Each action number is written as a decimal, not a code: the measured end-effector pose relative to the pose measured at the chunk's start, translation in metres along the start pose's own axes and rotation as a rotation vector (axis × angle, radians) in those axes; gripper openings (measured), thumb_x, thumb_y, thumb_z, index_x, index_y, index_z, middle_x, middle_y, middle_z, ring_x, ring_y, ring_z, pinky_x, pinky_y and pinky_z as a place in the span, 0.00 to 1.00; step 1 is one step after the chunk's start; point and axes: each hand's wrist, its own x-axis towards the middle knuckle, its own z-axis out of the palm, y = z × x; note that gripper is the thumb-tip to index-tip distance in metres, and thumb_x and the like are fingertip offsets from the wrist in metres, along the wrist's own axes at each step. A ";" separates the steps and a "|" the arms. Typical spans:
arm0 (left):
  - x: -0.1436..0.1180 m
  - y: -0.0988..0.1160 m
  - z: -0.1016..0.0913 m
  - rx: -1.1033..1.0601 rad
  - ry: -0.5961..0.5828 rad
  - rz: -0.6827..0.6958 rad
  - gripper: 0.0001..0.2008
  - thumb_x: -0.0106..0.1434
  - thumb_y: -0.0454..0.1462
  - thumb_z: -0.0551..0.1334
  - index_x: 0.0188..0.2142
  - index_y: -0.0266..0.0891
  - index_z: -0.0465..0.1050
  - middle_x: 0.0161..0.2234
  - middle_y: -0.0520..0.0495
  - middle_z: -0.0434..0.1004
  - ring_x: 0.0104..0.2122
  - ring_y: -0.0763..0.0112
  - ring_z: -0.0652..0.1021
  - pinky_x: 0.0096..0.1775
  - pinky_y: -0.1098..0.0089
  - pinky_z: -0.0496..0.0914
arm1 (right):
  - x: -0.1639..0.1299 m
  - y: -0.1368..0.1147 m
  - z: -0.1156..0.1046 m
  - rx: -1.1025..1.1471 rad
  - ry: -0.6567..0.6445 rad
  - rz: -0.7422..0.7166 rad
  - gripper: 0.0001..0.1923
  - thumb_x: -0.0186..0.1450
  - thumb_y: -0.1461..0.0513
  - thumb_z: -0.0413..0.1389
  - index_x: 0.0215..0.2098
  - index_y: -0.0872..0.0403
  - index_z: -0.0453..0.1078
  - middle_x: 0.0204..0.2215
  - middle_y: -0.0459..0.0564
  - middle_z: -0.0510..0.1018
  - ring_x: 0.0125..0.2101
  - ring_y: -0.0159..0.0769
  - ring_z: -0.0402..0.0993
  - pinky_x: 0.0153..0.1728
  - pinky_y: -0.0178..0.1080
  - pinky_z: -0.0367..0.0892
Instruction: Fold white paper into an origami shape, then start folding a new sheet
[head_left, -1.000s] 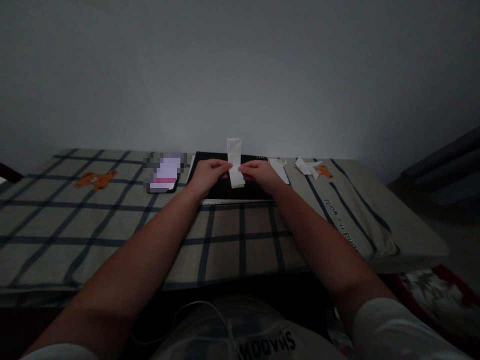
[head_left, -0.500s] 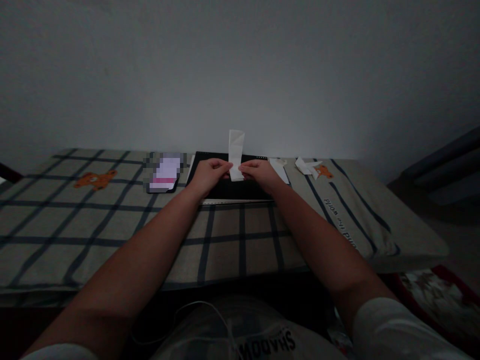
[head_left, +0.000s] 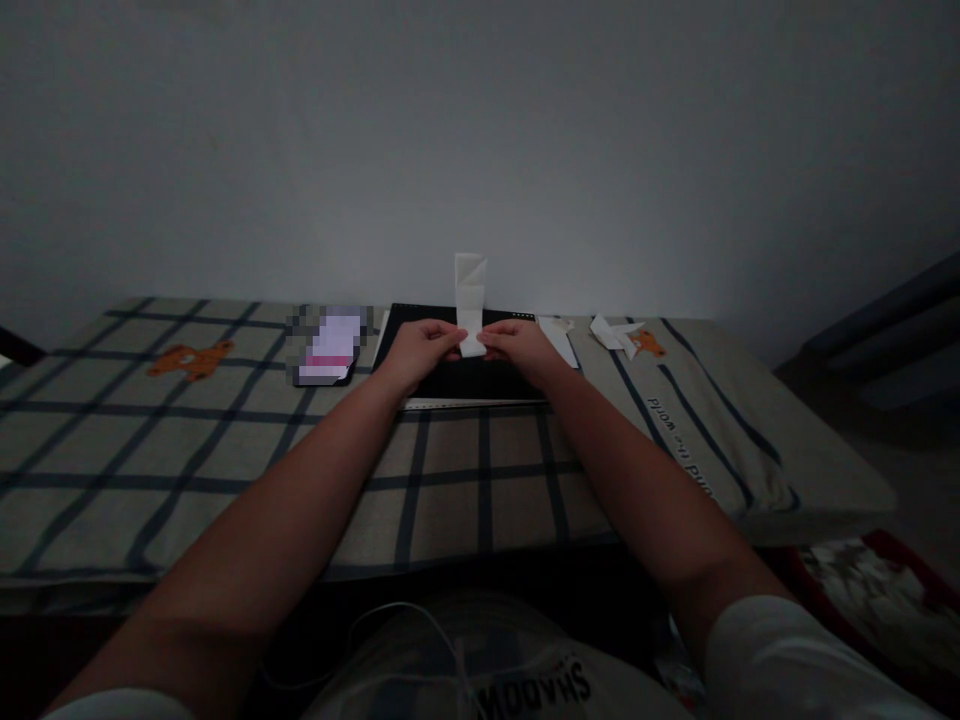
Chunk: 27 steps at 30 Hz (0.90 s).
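Note:
A narrow folded strip of white paper (head_left: pixel 471 290) stands up between my hands, its top end pointing toward the wall. My left hand (head_left: pixel 420 352) pinches its left edge near the bottom, thumb on top. On the opposite edge my right hand (head_left: pixel 521 350) pinches it the same way, at about the same height. Underneath both hands lies a flat black notebook or folder (head_left: pixel 480 385) with white sheets showing along its border. The fingers below the strip are partly hidden.
On the left lies a phone (head_left: pixel 330 345) with a blurred lit screen. Right of the notebook are white paper (head_left: pixel 559 338) and a folded white paper piece (head_left: pixel 616 335). A checked cloth (head_left: pixel 480 500) covers the table, which meets a plain wall (head_left: pixel 480 150).
The paper strip has shifted slightly up and to the left, and its lower end shows less below my fingers. Both hands have stayed in nearly the same place.

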 end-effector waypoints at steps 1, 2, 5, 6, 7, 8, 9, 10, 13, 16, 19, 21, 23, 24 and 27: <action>0.001 -0.001 0.000 -0.025 -0.028 -0.022 0.11 0.52 0.41 0.73 0.29 0.36 0.78 0.29 0.47 0.79 0.29 0.73 0.76 0.37 0.68 0.75 | 0.000 0.000 0.000 -0.007 0.017 -0.006 0.05 0.59 0.68 0.63 0.26 0.55 0.75 0.24 0.46 0.79 0.26 0.27 0.73 0.31 0.33 0.73; 0.001 -0.002 0.000 -0.048 -0.059 -0.046 0.11 0.52 0.41 0.73 0.30 0.36 0.79 0.30 0.47 0.79 0.29 0.73 0.76 0.38 0.68 0.75 | 0.000 -0.001 0.000 -0.011 0.033 -0.012 0.05 0.59 0.69 0.63 0.26 0.55 0.75 0.23 0.46 0.79 0.25 0.27 0.73 0.30 0.32 0.72; 0.003 -0.005 0.000 -0.076 -0.117 -0.093 0.10 0.52 0.40 0.73 0.29 0.36 0.79 0.29 0.48 0.78 0.29 0.74 0.76 0.38 0.67 0.76 | 0.001 0.000 0.000 -0.015 0.062 -0.018 0.05 0.59 0.69 0.63 0.26 0.55 0.75 0.23 0.45 0.78 0.24 0.27 0.72 0.30 0.33 0.72; 0.003 -0.005 0.000 -0.069 -0.110 -0.091 0.09 0.52 0.39 0.73 0.28 0.36 0.79 0.28 0.48 0.78 0.28 0.75 0.75 0.38 0.68 0.75 | 0.002 0.000 0.000 -0.017 0.062 -0.018 0.04 0.59 0.68 0.63 0.27 0.55 0.75 0.23 0.45 0.78 0.24 0.27 0.72 0.30 0.33 0.72; 0.003 -0.005 0.001 -0.059 -0.091 -0.082 0.08 0.52 0.38 0.73 0.28 0.36 0.78 0.28 0.49 0.78 0.28 0.75 0.75 0.37 0.68 0.75 | 0.002 0.001 0.001 -0.017 0.059 -0.017 0.04 0.58 0.68 0.63 0.27 0.55 0.75 0.23 0.45 0.78 0.24 0.27 0.72 0.30 0.33 0.72; 0.003 -0.005 0.001 -0.050 -0.070 -0.072 0.07 0.53 0.37 0.72 0.27 0.36 0.78 0.28 0.49 0.77 0.28 0.76 0.75 0.37 0.69 0.75 | 0.002 0.001 0.001 -0.018 0.054 -0.017 0.04 0.58 0.68 0.63 0.27 0.55 0.75 0.23 0.45 0.78 0.24 0.27 0.72 0.31 0.34 0.73; 0.002 -0.004 0.002 -0.048 -0.055 -0.065 0.07 0.53 0.37 0.72 0.27 0.36 0.78 0.28 0.49 0.77 0.28 0.76 0.75 0.36 0.70 0.75 | 0.002 0.002 0.001 -0.018 0.052 -0.019 0.04 0.58 0.67 0.64 0.27 0.55 0.75 0.23 0.46 0.78 0.24 0.27 0.72 0.31 0.34 0.73; 0.002 -0.003 0.002 -0.054 -0.048 -0.065 0.06 0.53 0.36 0.72 0.27 0.36 0.78 0.28 0.49 0.77 0.28 0.76 0.75 0.36 0.70 0.75 | 0.002 0.002 0.001 -0.016 0.053 -0.021 0.04 0.58 0.67 0.64 0.27 0.55 0.75 0.24 0.46 0.78 0.24 0.27 0.72 0.32 0.35 0.73; 0.000 -0.002 0.002 -0.088 -0.096 -0.120 0.05 0.54 0.36 0.71 0.29 0.36 0.79 0.29 0.48 0.78 0.29 0.75 0.76 0.37 0.70 0.75 | 0.002 0.001 0.001 -0.009 0.080 -0.021 0.04 0.58 0.68 0.64 0.27 0.55 0.75 0.24 0.46 0.78 0.24 0.27 0.72 0.32 0.35 0.73; 0.000 -0.001 0.001 -0.081 -0.139 -0.151 0.04 0.54 0.34 0.71 0.29 0.35 0.79 0.28 0.47 0.79 0.29 0.75 0.77 0.38 0.69 0.74 | 0.001 -0.001 0.003 0.002 0.109 -0.002 0.05 0.59 0.69 0.62 0.27 0.55 0.74 0.23 0.44 0.77 0.23 0.26 0.71 0.31 0.34 0.72; 0.000 0.000 0.001 -0.078 -0.116 -0.125 0.04 0.54 0.34 0.71 0.28 0.35 0.78 0.27 0.48 0.78 0.28 0.76 0.76 0.38 0.69 0.74 | 0.001 -0.002 0.004 0.021 0.101 0.000 0.05 0.59 0.69 0.62 0.27 0.56 0.74 0.22 0.44 0.77 0.23 0.26 0.71 0.31 0.33 0.71; -0.001 0.000 0.001 -0.086 -0.123 -0.116 0.05 0.53 0.34 0.72 0.29 0.36 0.78 0.28 0.48 0.79 0.29 0.75 0.77 0.39 0.69 0.74 | 0.001 -0.002 0.003 0.027 0.097 -0.008 0.05 0.59 0.69 0.62 0.27 0.55 0.74 0.22 0.43 0.77 0.23 0.26 0.71 0.31 0.33 0.71; -0.002 0.000 0.002 -0.087 -0.152 -0.106 0.08 0.50 0.34 0.73 0.30 0.37 0.79 0.30 0.48 0.80 0.31 0.74 0.77 0.40 0.67 0.75 | 0.001 -0.001 0.001 0.029 0.099 -0.016 0.04 0.59 0.68 0.62 0.28 0.56 0.74 0.22 0.44 0.77 0.23 0.26 0.71 0.31 0.33 0.71; -0.003 0.000 0.002 -0.084 -0.164 -0.099 0.09 0.50 0.34 0.73 0.31 0.37 0.79 0.31 0.48 0.80 0.32 0.73 0.77 0.40 0.67 0.75 | 0.001 -0.001 0.001 0.032 0.094 -0.015 0.03 0.59 0.68 0.62 0.28 0.56 0.74 0.22 0.44 0.77 0.23 0.26 0.71 0.30 0.33 0.71; -0.004 0.001 0.002 -0.076 -0.180 -0.097 0.08 0.50 0.34 0.73 0.30 0.37 0.79 0.30 0.48 0.79 0.31 0.74 0.77 0.41 0.66 0.75 | 0.001 -0.001 -0.001 0.042 0.062 0.000 0.04 0.59 0.69 0.61 0.27 0.56 0.74 0.22 0.44 0.76 0.23 0.26 0.71 0.30 0.32 0.70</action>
